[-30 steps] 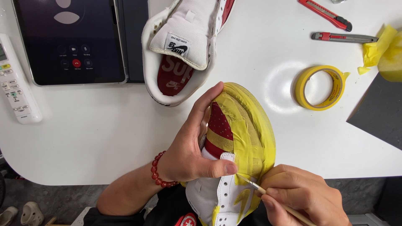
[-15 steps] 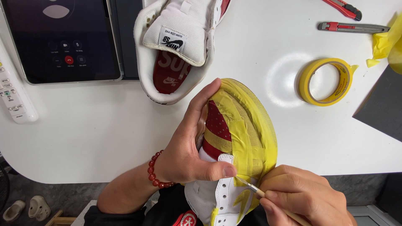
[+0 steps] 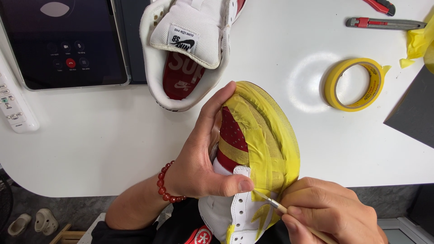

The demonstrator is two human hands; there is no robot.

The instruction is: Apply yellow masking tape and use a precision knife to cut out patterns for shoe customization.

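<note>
White laminate surface (image 3: 113, 144) with a rounded edge carries everything, and its largest load is a dark tablet (image 3: 63, 43) with a lit call screen at the upper left. Beside the tablet, at the top centre, lies a white and red sneaker (image 3: 190, 49) with its padded tongue up and its red insole showing. Lower down, held over the near edge of the surface, is a second white and red sneaker masked in yellow tape (image 3: 255, 149), its toe pointing away from the person.

A left hand (image 3: 199, 158) with a red bead bracelet (image 3: 168, 185) at the wrist wraps this sneaker from the side; its grip is pressed around the upper, the thumb flat on the white leather by the lace holes, the fingers curled over the toe. A right hand (image 3: 330, 212) comes in from the lower right, its grip pinching a thin wooden-handled paintbrush (image 3: 275, 205) whose tip touches the edge of the tape just beside the left thumb.

To the right, well apart, lies a roll of yellow masking tape (image 3: 355, 84). Above it rests a grey and red utility knife (image 3: 384, 23). A white remote control (image 3: 13, 106) sits at the far left edge.
</note>
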